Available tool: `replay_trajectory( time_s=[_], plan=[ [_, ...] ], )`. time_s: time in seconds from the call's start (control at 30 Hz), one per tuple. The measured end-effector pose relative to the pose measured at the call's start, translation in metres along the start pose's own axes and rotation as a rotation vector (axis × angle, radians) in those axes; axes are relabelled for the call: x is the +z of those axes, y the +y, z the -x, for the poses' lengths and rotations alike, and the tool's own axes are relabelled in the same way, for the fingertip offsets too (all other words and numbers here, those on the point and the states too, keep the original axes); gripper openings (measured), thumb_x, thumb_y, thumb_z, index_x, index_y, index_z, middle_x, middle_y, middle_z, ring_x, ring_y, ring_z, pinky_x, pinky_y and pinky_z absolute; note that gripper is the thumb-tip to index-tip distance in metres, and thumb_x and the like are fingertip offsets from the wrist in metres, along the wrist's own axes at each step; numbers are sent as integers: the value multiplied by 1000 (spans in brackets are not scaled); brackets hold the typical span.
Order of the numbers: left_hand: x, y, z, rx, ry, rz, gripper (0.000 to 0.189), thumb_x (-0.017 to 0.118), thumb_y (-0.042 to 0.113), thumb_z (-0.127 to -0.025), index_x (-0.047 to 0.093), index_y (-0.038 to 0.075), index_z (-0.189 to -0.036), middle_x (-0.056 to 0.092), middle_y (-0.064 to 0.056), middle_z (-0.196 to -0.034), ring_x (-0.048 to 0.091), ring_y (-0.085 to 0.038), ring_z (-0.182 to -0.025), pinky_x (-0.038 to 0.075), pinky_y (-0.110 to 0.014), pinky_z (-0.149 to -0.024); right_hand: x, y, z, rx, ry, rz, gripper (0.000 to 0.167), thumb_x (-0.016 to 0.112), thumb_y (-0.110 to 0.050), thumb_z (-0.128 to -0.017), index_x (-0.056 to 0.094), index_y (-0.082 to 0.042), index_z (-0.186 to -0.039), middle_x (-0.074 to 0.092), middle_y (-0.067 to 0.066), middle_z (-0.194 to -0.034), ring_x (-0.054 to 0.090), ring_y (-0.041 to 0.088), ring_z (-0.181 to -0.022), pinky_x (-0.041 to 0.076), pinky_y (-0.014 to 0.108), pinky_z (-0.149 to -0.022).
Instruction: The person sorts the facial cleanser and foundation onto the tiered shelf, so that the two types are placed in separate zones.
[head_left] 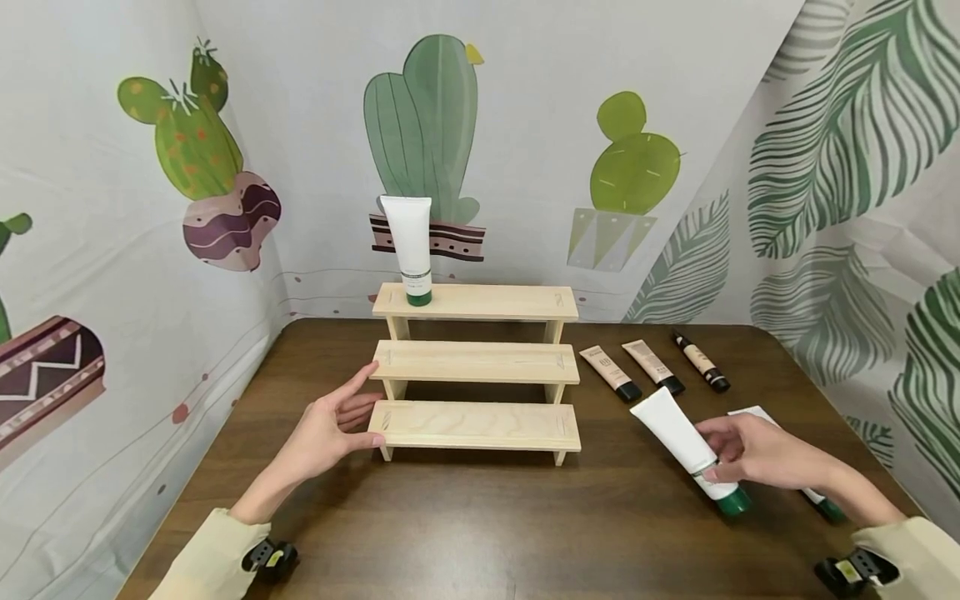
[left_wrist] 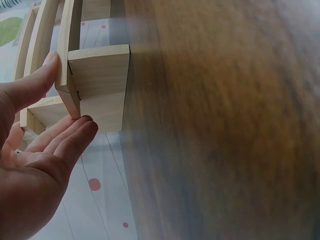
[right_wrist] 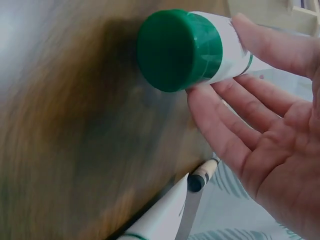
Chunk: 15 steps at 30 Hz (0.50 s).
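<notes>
A three-step wooden display rack (head_left: 474, 362) stands on the table. My left hand (head_left: 326, 433) rests against its left side, with the thumb on the end of the bottom step and the index finger reaching the middle step. In the left wrist view, the fingers (left_wrist: 75, 137) lie fairly straight along the rack's end. On the top step stands a white squeeze tube (head_left: 410, 242), green cap down. My right hand (head_left: 765, 450) pinches another white squeeze tube (head_left: 675, 433) near its green cap (right_wrist: 175, 50), holding it tilted right of the rack.
A third white tube (head_left: 825, 504) lies partly hidden behind the right hand. Two beige cosmetic tubes (head_left: 609, 372) (head_left: 651, 364) and a slim beige bottle (head_left: 701, 361) with black ends lie at the back right of the brown table (head_left: 450, 525). Patterned cloth (head_left: 525, 125) hangs behind.
</notes>
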<state>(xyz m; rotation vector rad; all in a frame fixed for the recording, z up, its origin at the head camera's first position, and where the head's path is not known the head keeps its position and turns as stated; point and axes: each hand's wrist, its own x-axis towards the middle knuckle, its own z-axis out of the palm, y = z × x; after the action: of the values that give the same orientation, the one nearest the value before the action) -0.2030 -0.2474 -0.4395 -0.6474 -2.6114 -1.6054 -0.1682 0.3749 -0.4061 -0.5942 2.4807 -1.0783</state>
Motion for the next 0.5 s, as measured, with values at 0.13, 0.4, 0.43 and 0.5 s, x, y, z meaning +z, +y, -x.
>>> replay_trajectory(
  time_s=[0.13,0.4,0.43,0.5],
  plan=[
    [-1,1,-1,2,4,-2,109,91,-7,-77,36,22,-166,64,-30,-135,64,-40,-125,55,-50,-100,0,-11,-6,12,22,-46,55,82,-8,-91,57,20,-132,73,10,-102,70,15,-84,60,28,-68],
    [0,2,0,-4,5,-11,109,91,-7,-77,35,21,-167,64,-30,-135,64,-41,-125,56,-48,-100,3,-27,-17,-84,157,8,49,83,-8,-91,64,11,-131,76,2,-99,71,13,-86,61,28,-70],
    [0,2,0,-4,4,-13,109,91,-7,-77,35,21,-167,65,-30,-135,64,-41,-125,56,-48,-99,4,-29,-19,-86,181,21,50,84,-9,-90,64,10,-131,76,2,-98,71,12,-85,61,28,-70],
    [1,2,0,-4,4,-16,109,91,-7,-77,35,21,-167,65,-30,-134,64,-40,-125,56,-48,-99,7,-35,-21,-86,227,34,49,86,-11,-89,66,8,-130,76,1,-97,71,12,-85,61,28,-68]
  ],
)
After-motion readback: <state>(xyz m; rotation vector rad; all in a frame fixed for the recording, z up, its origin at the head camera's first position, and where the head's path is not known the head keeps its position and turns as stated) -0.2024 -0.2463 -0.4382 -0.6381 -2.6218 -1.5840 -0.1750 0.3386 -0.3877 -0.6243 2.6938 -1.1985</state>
